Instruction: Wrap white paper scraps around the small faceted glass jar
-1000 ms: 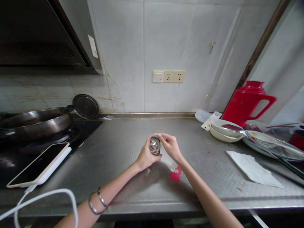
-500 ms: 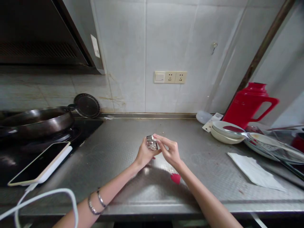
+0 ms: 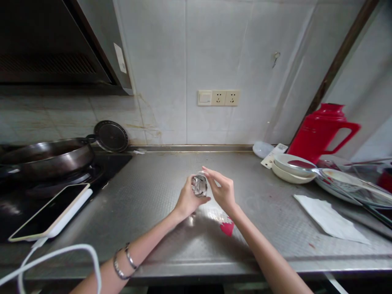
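My left hand [image 3: 187, 197] is wrapped round a small, shiny, clear-looking glass [image 3: 199, 186], its round opening tipped towards me. Close by on the right, my right hand [image 3: 223, 188] has thumb and fingers drawn together at the rim. Something small and whitish shows by these fingertips, too small to name. Below the hands, a torn-edged red scrap [image 3: 227, 228] lies on the metal counter [image 3: 147, 228], partly beside my right forearm.
A phone [image 3: 50, 210] with a white cable lies by the hob at left, near a pan [image 3: 52, 157]. Stacked bowls [image 3: 290, 175], a red thermos flask [image 3: 321, 132] and a white napkin [image 3: 329, 218] are at right. Sockets [image 3: 225, 98] are on the wall.
The glass has turned so its round opening faces me more. My right hand has shifted slightly right, its fingers pulling a little away from the glass.
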Demonstrator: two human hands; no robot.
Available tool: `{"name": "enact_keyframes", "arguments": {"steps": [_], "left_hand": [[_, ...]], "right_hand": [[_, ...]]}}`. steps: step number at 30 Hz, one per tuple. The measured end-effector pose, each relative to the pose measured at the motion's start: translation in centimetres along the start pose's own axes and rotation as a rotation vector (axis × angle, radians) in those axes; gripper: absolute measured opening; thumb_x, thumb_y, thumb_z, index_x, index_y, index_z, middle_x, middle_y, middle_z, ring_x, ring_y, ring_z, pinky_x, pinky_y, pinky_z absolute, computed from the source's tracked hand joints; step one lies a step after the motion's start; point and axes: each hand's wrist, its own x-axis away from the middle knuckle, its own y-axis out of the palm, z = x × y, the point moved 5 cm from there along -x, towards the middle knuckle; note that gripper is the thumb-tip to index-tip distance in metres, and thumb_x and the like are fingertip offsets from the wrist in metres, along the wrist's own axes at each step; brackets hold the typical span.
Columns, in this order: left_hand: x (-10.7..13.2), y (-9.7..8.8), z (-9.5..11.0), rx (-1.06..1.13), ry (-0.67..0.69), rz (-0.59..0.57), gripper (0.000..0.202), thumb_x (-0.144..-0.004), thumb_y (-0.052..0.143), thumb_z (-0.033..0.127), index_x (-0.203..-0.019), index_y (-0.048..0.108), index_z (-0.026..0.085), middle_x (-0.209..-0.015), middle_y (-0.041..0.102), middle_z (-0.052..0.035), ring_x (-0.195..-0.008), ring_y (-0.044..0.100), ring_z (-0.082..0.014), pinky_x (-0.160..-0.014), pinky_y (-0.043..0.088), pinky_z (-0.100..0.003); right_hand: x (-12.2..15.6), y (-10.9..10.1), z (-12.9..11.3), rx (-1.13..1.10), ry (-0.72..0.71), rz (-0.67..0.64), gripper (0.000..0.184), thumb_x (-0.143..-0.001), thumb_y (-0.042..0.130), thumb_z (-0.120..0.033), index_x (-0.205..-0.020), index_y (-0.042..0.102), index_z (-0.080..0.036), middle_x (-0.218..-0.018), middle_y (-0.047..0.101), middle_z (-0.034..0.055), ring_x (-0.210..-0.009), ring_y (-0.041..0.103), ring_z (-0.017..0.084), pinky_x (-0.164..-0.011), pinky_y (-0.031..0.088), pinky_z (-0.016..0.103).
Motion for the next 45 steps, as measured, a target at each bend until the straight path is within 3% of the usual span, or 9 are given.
{"name": "enact_keyframes", "arguments": {"steps": [6,15,21,23,27,30,33,37,45], "left_hand": [[0.4,0.6,0.3,0.015,0.064,-0.072,0.07,-0.056,0.077,0.016,-0.118,0.045,0.02,-0.11,0.062,-0.0073,-0.095,0.062,-0.0237,-0.081,0.05,-0.034],[0.0,0.4,-0.9,-0.032,0.092,-0.049,0.07,-0.056,0.077,0.021,-0.118,0.043,0.02,-0.11,0.062,-0.0078,-0.097,0.062,-0.0237,-0.084,0.049,-0.037],[-0.1,0.1,-0.5,-0.079,-0.027,-0.032,0.076,-0.054,0.08,0.031,-0.119,0.043,0.02,-0.104,0.066,-0.009,-0.09,0.064,-0.024,-0.078,0.051,-0.037],[-0.1,-0.1,-0.2,-0.079,-0.066,-0.03,0.074,-0.055,0.08,0.033,-0.118,0.045,0.018,-0.101,0.066,-0.0079,-0.085,0.064,-0.0223,-0.074,0.052,-0.035],[0.0,-0.4,0.2,-0.036,-0.078,-0.028,0.069,-0.053,0.082,0.035,-0.113,0.052,0.017,-0.09,0.067,-0.0041,-0.079,0.064,-0.0186,-0.068,0.052,-0.029],[0.2,-0.1,-0.1,0.009,-0.092,-0.06,0.065,-0.052,0.083,0.035,-0.109,0.056,0.016,-0.084,0.068,-0.0028,-0.076,0.064,-0.0176,-0.067,0.052,-0.027],[0.2,0.3,-0.3,0.057,-0.098,-0.084,0.065,-0.053,0.083,0.033,-0.11,0.057,0.016,-0.085,0.069,-0.0032,-0.076,0.065,-0.0179,-0.067,0.052,-0.027],[-0.3,0.3,-0.2,0.087,-0.08,-0.09,0.061,-0.056,0.081,0.032,-0.109,0.058,0.015,-0.092,0.07,-0.0056,-0.08,0.065,-0.019,-0.068,0.051,-0.026],[-0.6,-0.4,-0.3,-0.002,-0.075,-0.132,0.051,-0.063,0.072,0.031,-0.111,0.06,0.018,-0.075,0.069,-0.0004,-0.055,0.061,-0.0148,-0.051,0.047,-0.024]], "right_hand": [[0.7,1.5,-0.7,-0.043,-0.139,-0.272,0.023,-0.089,0.049,-0.016,-0.098,0.07,-0.021,-0.103,0.072,0.0076,-0.101,0.066,0.02,-0.092,0.052,0.033],[0.5,1.2,-1.7,-0.07,-0.156,-0.307,0.022,-0.089,0.05,-0.019,-0.095,0.07,-0.024,-0.096,0.074,0.0041,-0.093,0.068,0.019,-0.1,0.045,0.044],[0.2,0.9,-1.1,-0.252,0.065,-0.374,0.022,-0.089,0.053,-0.031,-0.088,0.074,-0.024,-0.086,0.075,0.0023,-0.088,0.07,0.021,-0.102,0.042,0.045],[0.0,0.7,-0.3,-0.293,0.214,-0.327,0.026,-0.088,0.054,-0.036,-0.086,0.075,-0.021,-0.086,0.075,0.0045,-0.091,0.069,0.023,-0.091,0.05,0.04],[-0.2,-0.6,1.5,-0.18,0.392,0.023,0.031,-0.088,0.054,-0.041,-0.091,0.074,-0.017,-0.092,0.074,0.0081,-0.079,0.069,0.022,-0.067,0.055,0.03],[-0.2,-1.1,1.6,-0.034,0.338,0.131,0.029,-0.089,0.053,-0.038,-0.095,0.072,-0.018,-0.094,0.074,0.0075,-0.078,0.069,0.02,-0.067,0.054,0.028],[0.0,-0.1,1.3,-0.036,0.234,-0.032,0.026,-0.09,0.051,-0.035,-0.097,0.072,-0.02,-0.094,0.074,0.0064,-0.081,0.07,0.021,-0.071,0.056,0.029],[0.5,1.3,0.6,-0.113,0.062,-0.267,0.028,-0.094,0.045,-0.031,-0.108,0.068,-0.023,-0.112,0.069,0.0066,-0.106,0.064,0.022,-0.092,0.052,0.037],[0.9,1.4,-0.5,-0.134,-0.141,-0.36,0.03,-0.094,0.043,-0.025,-0.113,0.066,-0.024,-0.116,0.067,0.0075,-0.114,0.06,0.022,-0.102,0.046,0.043]]}}
